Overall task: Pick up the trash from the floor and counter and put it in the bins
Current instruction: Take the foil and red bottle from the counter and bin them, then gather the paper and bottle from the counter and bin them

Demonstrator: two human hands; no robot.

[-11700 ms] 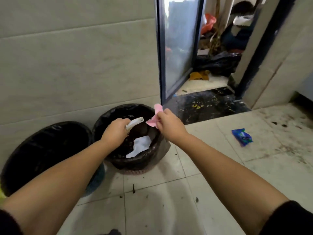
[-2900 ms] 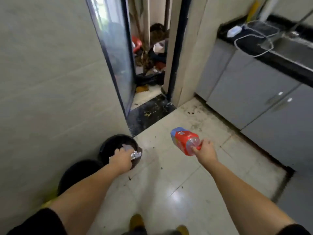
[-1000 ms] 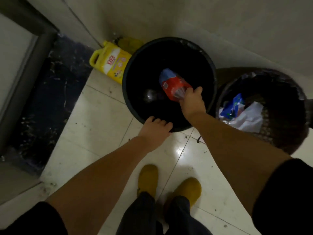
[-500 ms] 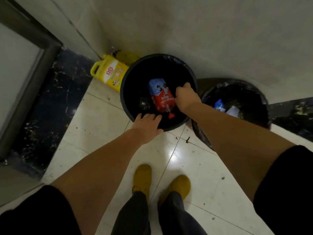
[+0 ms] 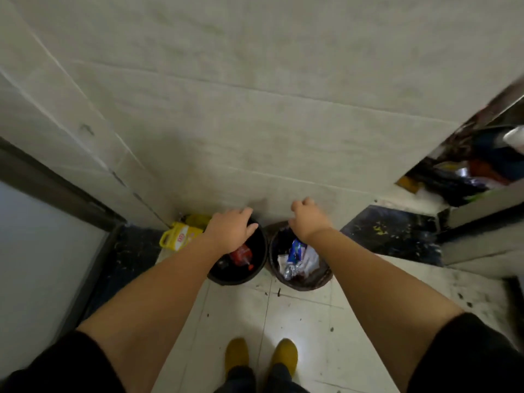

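Your left hand (image 5: 231, 232) and right hand (image 5: 307, 219) both hang empty and loose-fingered over the bins, the red bottle (image 5: 241, 255) lying in the left bin (image 5: 262, 259) and wrappers in the right bin (image 5: 323, 275), so next you likely turn to look for remaining trash.

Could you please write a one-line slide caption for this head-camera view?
Both empty hands, left and right, above two black-lined bins; red-labelled plastic bottle inside the left one.
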